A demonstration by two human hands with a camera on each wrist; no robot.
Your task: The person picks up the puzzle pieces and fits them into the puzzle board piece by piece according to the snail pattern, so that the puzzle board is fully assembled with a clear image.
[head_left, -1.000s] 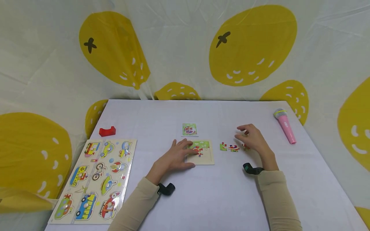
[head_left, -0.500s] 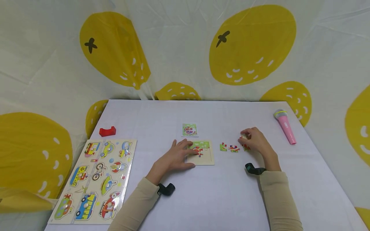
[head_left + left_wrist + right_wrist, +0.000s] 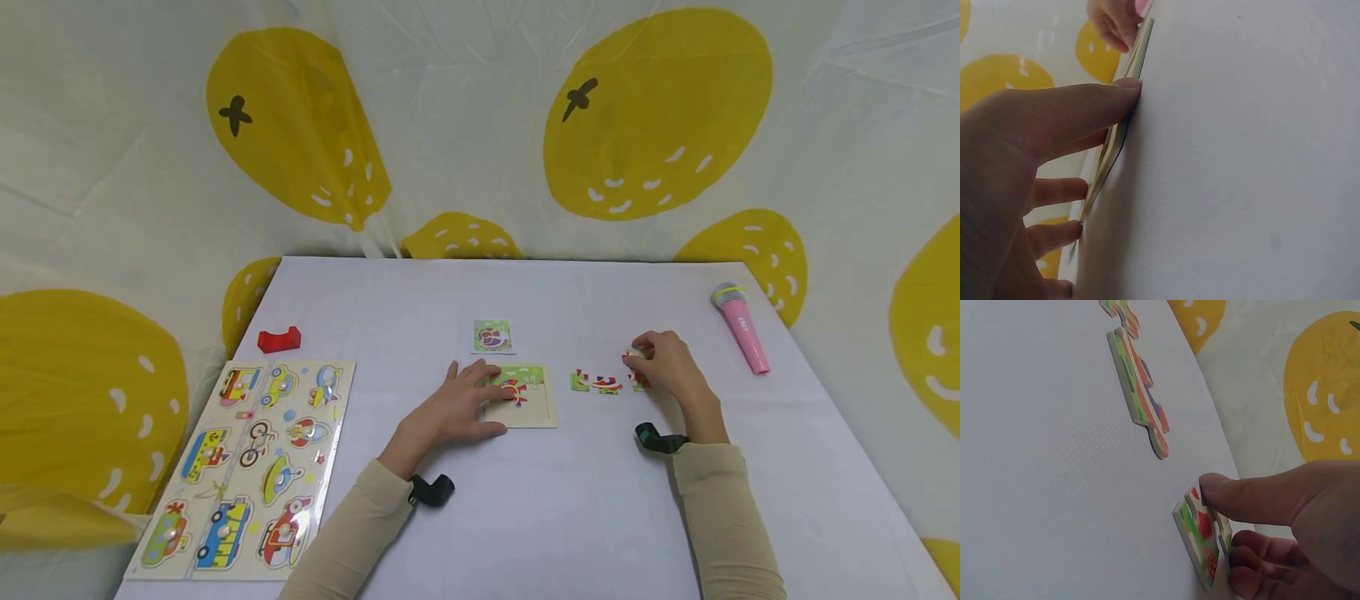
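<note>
My left hand (image 3: 457, 406) rests on the left side of a small wooden jigsaw board (image 3: 536, 417), its fingers spread. In the left wrist view the thumb (image 3: 1094, 112) touches the board's edge. Part of a green and red picture fills the board. My right hand (image 3: 670, 367) pinches a jigsaw piece (image 3: 633, 352) between thumb and fingers; they hide much of it. Just below lies another piece (image 3: 1197, 544), green with red. Two more loose pieces, a small green one (image 3: 580, 381) and a striped red one (image 3: 607, 384), lie between the board and my right hand.
A picture card (image 3: 492, 337) lies behind the board. At the left is a large vehicle peg puzzle (image 3: 243, 471), with a red block (image 3: 279, 340) beyond it. A pink toy microphone (image 3: 739, 327) lies at the far right. Fruit-patterned cloth hangs behind the table.
My right hand has come slightly right; its thumb and fingers have drawn together on a piece, which has shifted a little. My left hand has stayed on the board.
</note>
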